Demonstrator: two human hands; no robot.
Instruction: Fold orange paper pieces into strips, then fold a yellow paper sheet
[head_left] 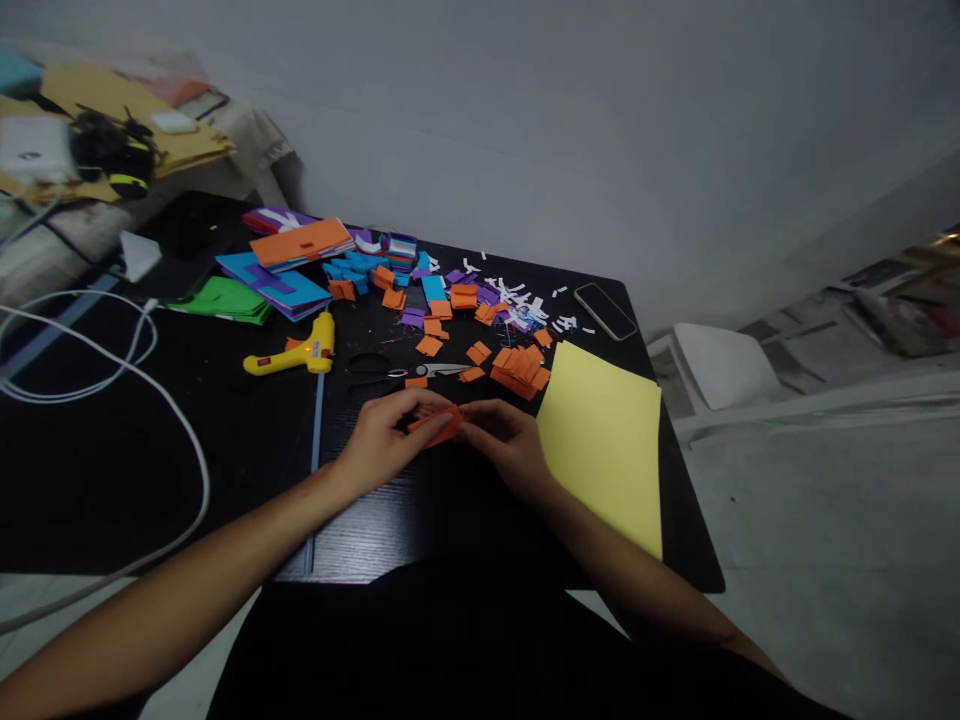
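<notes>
Between my two hands is a small folded orange paper piece (444,428), just above the black table (420,520). My left hand (390,430) pinches its left part, thumb in front. The fingertips of my right hand (504,436) close on its right end. Black-handled scissors (442,370) lie open just beyond my hands, with a small orange piece against them. Several folded orange pieces (517,372) are piled past my right hand.
A yellow glue gun (319,345) lies left of the scissors. Yellow sheets (604,440) are at the right, below a phone (606,310). White and purple scraps (517,305), coloured paper stacks (300,245) and a white cable (184,425) also lie on the table.
</notes>
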